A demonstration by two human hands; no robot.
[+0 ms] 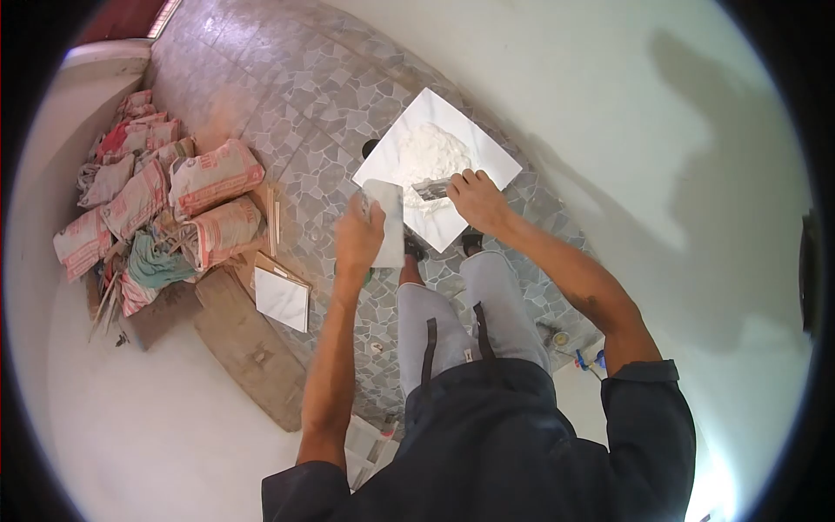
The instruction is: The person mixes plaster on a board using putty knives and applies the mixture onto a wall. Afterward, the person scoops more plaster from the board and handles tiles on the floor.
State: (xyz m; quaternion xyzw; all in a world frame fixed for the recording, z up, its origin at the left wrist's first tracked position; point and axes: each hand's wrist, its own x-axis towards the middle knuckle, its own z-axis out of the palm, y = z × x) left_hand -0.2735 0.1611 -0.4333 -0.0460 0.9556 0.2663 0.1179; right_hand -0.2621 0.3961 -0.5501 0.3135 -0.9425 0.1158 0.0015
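Observation:
A heap of white plaster [432,155] lies on a square white tile [494,160] in front of my feet. My right hand [478,202] is wrapped round a broad putty knife [430,189], whose blade reaches over the lower part of the heap. At the tile's left corner, my left hand [359,237] grips a flat rectangular plastering trowel [389,228], its pale face smeared with white. The trowel's handle is mostly hidden by my fingers. The left hand is slightly blurred.
Red-and-white sacks [216,178] are piled against the left wall, with a green cloth [161,259] among them. A wooden plank [248,348] and a smaller white tile [282,298] lie nearer. Patterned grey tiles [300,130] cover the floor. A white wall [591,78] rises at right.

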